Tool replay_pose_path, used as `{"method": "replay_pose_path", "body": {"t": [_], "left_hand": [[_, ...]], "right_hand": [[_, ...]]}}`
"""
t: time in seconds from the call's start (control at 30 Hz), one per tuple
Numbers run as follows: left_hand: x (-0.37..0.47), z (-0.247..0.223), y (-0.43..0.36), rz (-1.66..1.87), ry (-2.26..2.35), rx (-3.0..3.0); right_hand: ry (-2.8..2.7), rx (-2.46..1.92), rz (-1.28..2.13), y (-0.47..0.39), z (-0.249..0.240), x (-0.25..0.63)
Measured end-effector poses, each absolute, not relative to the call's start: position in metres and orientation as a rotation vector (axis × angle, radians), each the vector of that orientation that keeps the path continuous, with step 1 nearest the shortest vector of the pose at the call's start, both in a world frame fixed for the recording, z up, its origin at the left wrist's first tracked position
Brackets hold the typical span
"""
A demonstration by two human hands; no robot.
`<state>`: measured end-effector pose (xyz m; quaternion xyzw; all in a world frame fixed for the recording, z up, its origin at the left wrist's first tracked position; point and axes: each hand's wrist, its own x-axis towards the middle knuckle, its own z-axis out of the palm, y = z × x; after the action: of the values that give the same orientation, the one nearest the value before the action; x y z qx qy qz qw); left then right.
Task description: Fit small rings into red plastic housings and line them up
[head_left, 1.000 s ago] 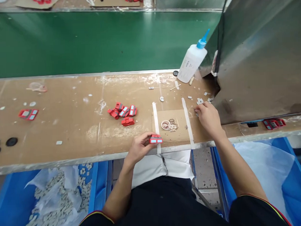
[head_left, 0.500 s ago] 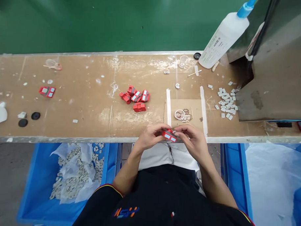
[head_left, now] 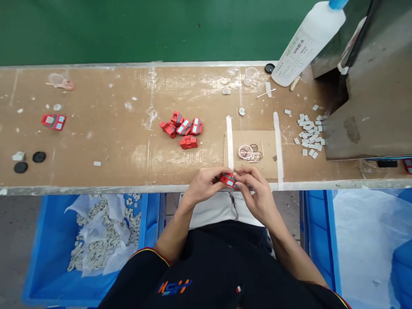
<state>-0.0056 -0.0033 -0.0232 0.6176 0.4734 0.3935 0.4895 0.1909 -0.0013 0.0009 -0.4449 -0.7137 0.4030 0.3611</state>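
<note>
My left hand (head_left: 204, 187) pinches the left end of a small red toy car (head_left: 230, 180) with grey and pale-blue patches, just over the table's front edge. The fingers of my right hand (head_left: 256, 191) are closed on the car's right end; any small piece between them is hidden. Beyond my hands, a clear ring-shaped dish (head_left: 245, 152) lies beside shiny smears and a thin stick on a cardboard patch (head_left: 269, 166). Several more red toy cars (head_left: 188, 142) are clustered to the left of that patch. Small pale tiles (head_left: 311, 135) form a loose pile at right.
A tall white bottle (head_left: 308, 42) with a blue cap stands at the back right, beside a metal housing (head_left: 376, 99). Another red car (head_left: 54, 121) and black discs (head_left: 39, 156) are at far left. Blue bins (head_left: 149, 224) flank me below the table.
My right hand has moved left, its fingers now against the car's right end; a small pale piece seen at its fingertips earlier is no longer clearly visible. The whole view has shifted slightly.
</note>
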Motion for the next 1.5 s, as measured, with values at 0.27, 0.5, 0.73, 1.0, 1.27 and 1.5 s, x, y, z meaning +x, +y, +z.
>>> {"method": "replay_pose_path", "body": {"t": [0.27,0.5,0.73,1.0,1.27,1.5], "left_hand": [[-0.004,-0.025,0.000,1.166,1.009,1.488],[-0.005,-0.017,0.001,1.109,0.960,1.518],[-0.003,-0.016,0.003,1.138,0.993,1.496],[-0.001,-0.020,-0.004,1.110,0.985,1.341],[-0.004,-0.023,-0.005,1.088,1.078,1.586],[-0.006,-0.019,-0.001,1.013,1.058,1.699]], "right_hand": [[-1.474,-1.102,1.344,-0.011,-0.010,0.185],[-1.705,-1.168,1.078,-0.004,-0.004,0.190],[-1.887,-1.143,0.931,-0.002,-0.002,0.189],[-1.557,-1.105,1.184,-0.003,-0.013,0.185],[-1.780,-1.184,0.939,-0.003,0.005,0.189],[-1.848,-1.165,0.979,0.004,0.000,0.184]]}}
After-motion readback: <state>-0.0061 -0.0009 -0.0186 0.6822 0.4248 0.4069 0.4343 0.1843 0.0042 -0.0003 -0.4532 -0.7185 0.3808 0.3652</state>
